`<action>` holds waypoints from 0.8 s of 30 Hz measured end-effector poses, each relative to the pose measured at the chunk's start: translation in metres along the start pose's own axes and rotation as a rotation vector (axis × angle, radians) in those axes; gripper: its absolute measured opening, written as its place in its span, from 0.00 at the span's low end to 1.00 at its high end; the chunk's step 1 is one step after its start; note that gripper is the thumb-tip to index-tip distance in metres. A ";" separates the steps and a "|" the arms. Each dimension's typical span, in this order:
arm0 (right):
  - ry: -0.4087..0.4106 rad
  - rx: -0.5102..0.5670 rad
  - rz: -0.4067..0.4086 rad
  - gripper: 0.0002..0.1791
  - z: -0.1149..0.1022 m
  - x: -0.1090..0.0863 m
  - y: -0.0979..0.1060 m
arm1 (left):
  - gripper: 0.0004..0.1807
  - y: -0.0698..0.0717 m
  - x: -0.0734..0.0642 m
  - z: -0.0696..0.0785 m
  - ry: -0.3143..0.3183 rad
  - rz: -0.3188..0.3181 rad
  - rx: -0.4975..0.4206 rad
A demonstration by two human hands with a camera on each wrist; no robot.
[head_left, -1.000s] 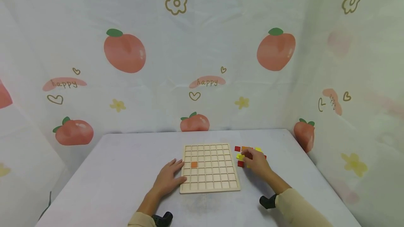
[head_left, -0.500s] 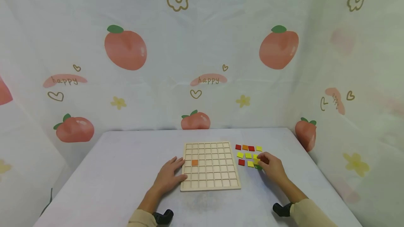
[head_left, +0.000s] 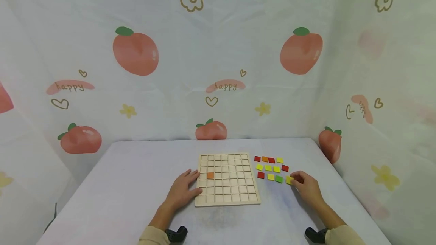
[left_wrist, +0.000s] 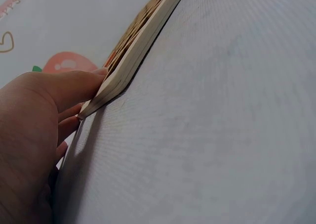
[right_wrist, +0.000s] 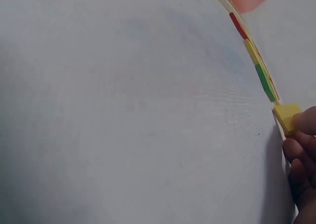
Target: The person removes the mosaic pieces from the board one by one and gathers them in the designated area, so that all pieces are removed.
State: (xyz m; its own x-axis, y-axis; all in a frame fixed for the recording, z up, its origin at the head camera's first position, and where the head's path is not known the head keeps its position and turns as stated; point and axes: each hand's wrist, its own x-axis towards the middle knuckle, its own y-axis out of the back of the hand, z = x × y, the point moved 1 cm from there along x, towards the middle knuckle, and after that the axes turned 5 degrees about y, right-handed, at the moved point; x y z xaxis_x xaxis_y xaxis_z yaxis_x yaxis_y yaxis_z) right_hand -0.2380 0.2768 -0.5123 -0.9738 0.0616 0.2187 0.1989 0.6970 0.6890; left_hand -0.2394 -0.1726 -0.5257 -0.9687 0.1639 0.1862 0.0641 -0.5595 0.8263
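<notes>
A pale wooden grid board (head_left: 228, 185) lies on the table, and one orange tile (head_left: 210, 175) fills a cell near its left side. My left hand (head_left: 182, 190) rests against the board's left edge with fingers extended; in the left wrist view its thumb (left_wrist: 79, 88) lies over the rim at the corner. To the right of the board, my right hand (head_left: 309, 188) pinches a yellow tile (right_wrist: 287, 116) between thumb and fingers. This tile is at the right end of the front row, beside a green tile (head_left: 279, 179).
Three rows of loose square tiles lie right of the board, among them a red tile (head_left: 260, 175), an orange tile (head_left: 265, 159) and several yellow ones. The white table (head_left: 143, 169) meets a printed curtain (head_left: 252, 41) at its back edge.
My right hand has moved rightward from over the tiles, carrying the yellow tile from above the green one to the end of the front row. The left hand has stayed on the board.
</notes>
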 end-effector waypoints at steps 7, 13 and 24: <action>-0.012 -0.014 -0.023 0.08 -0.001 0.007 -0.002 | 0.34 0.000 -0.001 0.001 0.011 -0.003 0.004; -0.008 -0.032 -0.032 0.07 -0.002 0.016 0.001 | 0.34 0.000 -0.001 0.001 0.027 -0.007 0.008; 0.017 -0.008 -0.029 0.06 -0.016 0.036 -0.004 | 0.34 0.000 -0.001 0.001 0.019 -0.005 0.007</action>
State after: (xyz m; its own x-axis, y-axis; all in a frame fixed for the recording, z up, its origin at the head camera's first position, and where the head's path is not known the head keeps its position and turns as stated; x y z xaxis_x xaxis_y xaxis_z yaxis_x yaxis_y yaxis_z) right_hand -0.2720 0.2650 -0.4967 -0.9773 0.0292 0.2100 0.1713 0.6925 0.7007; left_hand -0.2378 -0.1718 -0.5258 -0.9736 0.1511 0.1713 0.0605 -0.5527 0.8312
